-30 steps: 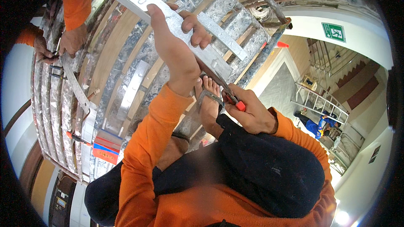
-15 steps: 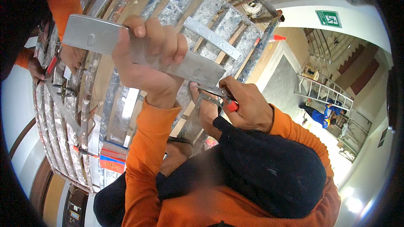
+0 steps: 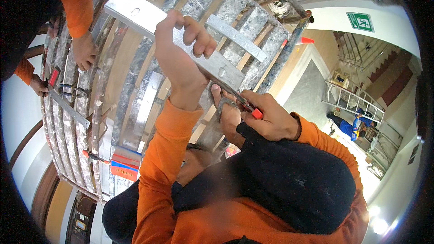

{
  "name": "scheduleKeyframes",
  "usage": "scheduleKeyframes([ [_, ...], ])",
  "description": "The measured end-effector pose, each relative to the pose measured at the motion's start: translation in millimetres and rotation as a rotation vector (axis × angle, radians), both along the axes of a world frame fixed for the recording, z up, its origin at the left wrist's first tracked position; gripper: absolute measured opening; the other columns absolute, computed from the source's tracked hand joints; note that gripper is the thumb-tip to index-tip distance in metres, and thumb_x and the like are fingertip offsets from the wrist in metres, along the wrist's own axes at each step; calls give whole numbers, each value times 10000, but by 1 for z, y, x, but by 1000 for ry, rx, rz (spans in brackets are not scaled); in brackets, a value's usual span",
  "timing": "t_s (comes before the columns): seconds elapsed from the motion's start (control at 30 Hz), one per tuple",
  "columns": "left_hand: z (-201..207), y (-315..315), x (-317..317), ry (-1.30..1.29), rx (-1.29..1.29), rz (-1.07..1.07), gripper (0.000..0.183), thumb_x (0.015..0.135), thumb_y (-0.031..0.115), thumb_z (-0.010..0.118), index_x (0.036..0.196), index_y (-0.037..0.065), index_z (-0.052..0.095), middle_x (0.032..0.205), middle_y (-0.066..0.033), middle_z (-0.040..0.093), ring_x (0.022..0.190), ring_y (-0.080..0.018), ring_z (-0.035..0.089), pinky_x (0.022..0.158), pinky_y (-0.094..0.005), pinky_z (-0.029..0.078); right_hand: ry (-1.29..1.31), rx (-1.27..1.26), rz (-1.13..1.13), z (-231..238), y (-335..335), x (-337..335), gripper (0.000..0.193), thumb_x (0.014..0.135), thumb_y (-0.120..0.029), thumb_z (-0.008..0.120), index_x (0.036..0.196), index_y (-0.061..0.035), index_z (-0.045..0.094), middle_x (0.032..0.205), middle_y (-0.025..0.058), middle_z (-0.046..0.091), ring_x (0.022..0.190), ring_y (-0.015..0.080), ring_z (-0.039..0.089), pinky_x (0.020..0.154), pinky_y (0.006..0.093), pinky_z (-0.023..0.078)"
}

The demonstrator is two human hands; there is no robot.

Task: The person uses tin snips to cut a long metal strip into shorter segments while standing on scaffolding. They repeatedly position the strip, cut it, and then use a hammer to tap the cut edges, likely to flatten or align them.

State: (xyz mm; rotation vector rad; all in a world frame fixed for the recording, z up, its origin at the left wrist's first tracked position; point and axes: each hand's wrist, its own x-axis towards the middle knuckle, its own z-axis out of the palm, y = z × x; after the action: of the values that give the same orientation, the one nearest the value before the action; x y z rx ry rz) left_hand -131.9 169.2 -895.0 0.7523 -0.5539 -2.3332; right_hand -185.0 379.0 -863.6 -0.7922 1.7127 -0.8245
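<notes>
So, the metal bar is held up at a slant over the paint-spattered slatted platform, its near end aimed at the wearer's right. It's got by the left hand around its middle: thumb on one edge, fingers bent over the other, so that grip is only as wide as the bar. The right hand is closed snugly around a red-handled tool, its dark front part at the bar's near end. How far apart its jaws are can't be made out.

As for progress, the bar looks pretty much whole — no severed piece is seen by it, and whether the near end has been nicked yet is hidden. Whatever's being done at that end seems unfinished, judging by the tool's spot.

Count going outward: one bar, one tool. Two loose metal strips are laid on the platform, one right of the bar, one below it. One orange-and-blue box is seen farther below-left. Left of the bar, two co-worker hands are counted — one empty-looking, one with a red-ended metal rule. Well right: one orange cone, one ladder.
</notes>
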Motion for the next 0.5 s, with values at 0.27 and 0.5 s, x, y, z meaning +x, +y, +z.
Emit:
scheduleKeyframes([
  [0.27,7,1,1,-17,-65,1,246,959,342,544,914,125,439,733,-6,411,551,-125,385,541,-305,369,-54,-64,-18,1,-3,1,222,846,-113,591,1019,22,565,736,151,563,652,257,559,647,367,462],
  [0.5,15,4,-1,-35,-65,28,233,964,337,550,883,132,473,695,16,358,514,-98,360,478,-274,325,-20,-17,37,-3,4,-1,503,917,-154,587,1369,55,513,824,271,623,733,383,665,727,403,519],
])
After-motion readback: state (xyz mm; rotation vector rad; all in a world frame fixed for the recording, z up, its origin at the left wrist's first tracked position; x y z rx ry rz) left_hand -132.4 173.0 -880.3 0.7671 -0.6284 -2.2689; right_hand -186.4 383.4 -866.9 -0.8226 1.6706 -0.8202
